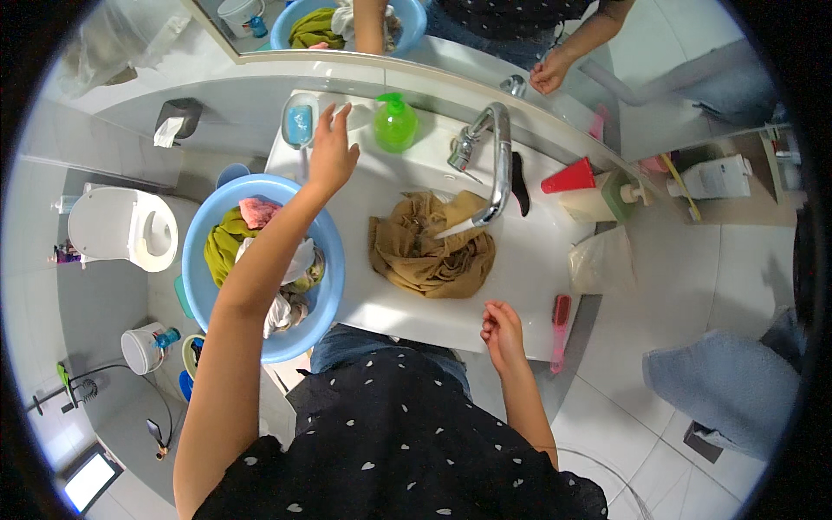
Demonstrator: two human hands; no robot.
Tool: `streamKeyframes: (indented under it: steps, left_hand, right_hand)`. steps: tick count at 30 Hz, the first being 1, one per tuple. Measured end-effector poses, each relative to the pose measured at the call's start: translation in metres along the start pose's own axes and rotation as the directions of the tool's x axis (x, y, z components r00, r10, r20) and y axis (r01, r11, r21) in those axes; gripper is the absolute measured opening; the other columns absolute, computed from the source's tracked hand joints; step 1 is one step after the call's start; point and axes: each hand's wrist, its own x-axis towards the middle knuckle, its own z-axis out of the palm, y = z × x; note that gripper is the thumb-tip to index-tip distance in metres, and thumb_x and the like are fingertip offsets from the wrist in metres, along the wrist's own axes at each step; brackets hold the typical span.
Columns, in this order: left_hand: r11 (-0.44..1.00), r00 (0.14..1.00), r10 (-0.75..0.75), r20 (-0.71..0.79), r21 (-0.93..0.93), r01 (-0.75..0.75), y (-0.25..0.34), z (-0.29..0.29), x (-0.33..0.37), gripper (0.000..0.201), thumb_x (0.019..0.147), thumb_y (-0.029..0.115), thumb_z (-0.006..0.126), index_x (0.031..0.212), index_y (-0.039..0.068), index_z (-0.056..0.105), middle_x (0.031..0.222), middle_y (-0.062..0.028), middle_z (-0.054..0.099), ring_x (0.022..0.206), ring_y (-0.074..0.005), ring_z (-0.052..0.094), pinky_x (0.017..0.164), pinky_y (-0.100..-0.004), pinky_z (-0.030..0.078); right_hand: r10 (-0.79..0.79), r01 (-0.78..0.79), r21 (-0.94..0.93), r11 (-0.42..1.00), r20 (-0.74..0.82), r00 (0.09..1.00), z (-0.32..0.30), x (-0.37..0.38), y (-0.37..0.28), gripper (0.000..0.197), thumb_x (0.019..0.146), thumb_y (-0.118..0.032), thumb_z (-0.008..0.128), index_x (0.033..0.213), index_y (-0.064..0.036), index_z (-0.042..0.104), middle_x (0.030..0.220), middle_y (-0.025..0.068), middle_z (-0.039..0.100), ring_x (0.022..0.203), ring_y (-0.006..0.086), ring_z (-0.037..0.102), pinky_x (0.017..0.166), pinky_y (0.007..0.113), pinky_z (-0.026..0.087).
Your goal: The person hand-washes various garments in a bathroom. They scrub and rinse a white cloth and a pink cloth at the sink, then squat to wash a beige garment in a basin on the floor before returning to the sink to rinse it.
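Observation:
My left hand reaches over the blue basin to the back of the counter, its fingers apart and holding nothing. Just left of its fingertips, a blue soap bar lies in a soap dish. To its right stands a green pump bottle. A brown garment lies crumpled in the white sink under the chrome faucet, and a whitish stream runs from the spout onto it. My right hand hangs at the sink's front edge, fingers loosely curled, with nothing visible in it.
The light-blue basin, at the left, holds green, pink and white clothes. A red cup, a pale pump bottle and a pink brush line the right side. A mirror runs behind; a toilet stands far left.

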Motion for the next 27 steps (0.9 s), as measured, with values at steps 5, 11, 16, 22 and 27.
streamKeyframes:
  steps: [5, 11, 16, 22, 27]
  left_hand:
    - [0.995, 0.981, 0.065, 0.181, -0.084, -0.051, 0.054, -0.032, -0.062, 0.06, 0.07, 0.008, 0.067, 0.125, 0.012, 0.044, 0.134, -0.022, 0.032, 0.119, -0.0402, 0.04, 0.096, -0.0438, 0.039]
    - [0.975, 0.924, -0.014, 0.381, -0.198, 0.096, 0.089, 0.018, -0.164, 0.061, 0.077, 0.026, 0.066, 0.13, 0.011, 0.04, 0.137, -0.0277, 0.025, 0.126, -0.0445, 0.025, 0.103, -0.0502, 0.024]
    - [0.924, 0.744, -0.325, 0.584, 0.028, 0.381, 0.083, 0.071, -0.204, 0.077, 0.079, 0.039, 0.064, 0.14, 0.01, 0.027, 0.14, -0.0343, 0.013, 0.13, -0.0483, 0.017, 0.107, -0.0486, 0.018]
    - [0.768, 0.653, -0.455, 0.606, -0.104, 0.632, 0.037, 0.106, -0.226, 0.086, 0.078, 0.036, 0.067, 0.143, 0.006, 0.018, 0.141, -0.0293, 0.02, 0.132, -0.0402, 0.02, 0.107, -0.0436, 0.022]
    - [0.301, 0.527, -0.556, 0.643, -0.435, 0.849, -0.007, 0.13, -0.228, 0.097, 0.075, 0.04, 0.067, 0.142, 0.002, 0.008, 0.142, -0.0219, 0.025, 0.129, -0.035, 0.029, 0.104, -0.0401, 0.029]
  right_hand:
    - [0.019, -0.019, -0.016, 1.0, 0.023, 1.0, 0.004, 0.016, 0.0, 0.009, 0.087, -0.013, 0.054, 0.095, -0.0068, 0.054, 0.075, -0.0003, 0.051, 0.059, 0.006, 0.043, 0.048, 0.02, 0.034]
    - [-0.218, 0.221, -0.313, 0.924, 0.043, 0.975, 0.018, 0.068, 0.004, 0.024, 0.084, -0.017, 0.058, 0.106, -0.0075, 0.054, 0.092, 0.0047, 0.053, 0.074, 0.0121, 0.049, 0.059, 0.024, 0.042]
    - [-0.582, 0.584, -0.665, 0.465, 0.267, 0.768, 0.005, 0.175, 0.003, 0.052, 0.077, -0.031, 0.067, 0.122, -0.011, 0.049, 0.12, 0.0178, 0.046, 0.109, 0.0301, 0.044, 0.089, 0.043, 0.039]
    - [-0.445, 0.399, -0.913, 0.079, 0.326, 0.834, 0.061, 0.182, 0.0, 0.078, 0.066, -0.045, 0.073, 0.132, -0.0177, 0.041, 0.142, 0.033, 0.011, 0.134, 0.0437, 0.013, 0.105, 0.05, 0.023]
    - [-0.285, 0.346, -0.937, 0.04, 0.321, 0.903, 0.066, 0.17, 0.003, 0.081, 0.061, -0.032, 0.078, 0.13, -0.019, 0.039, 0.138, 0.0349, 0.017, 0.117, 0.0447, 0.044, 0.094, 0.044, 0.041]
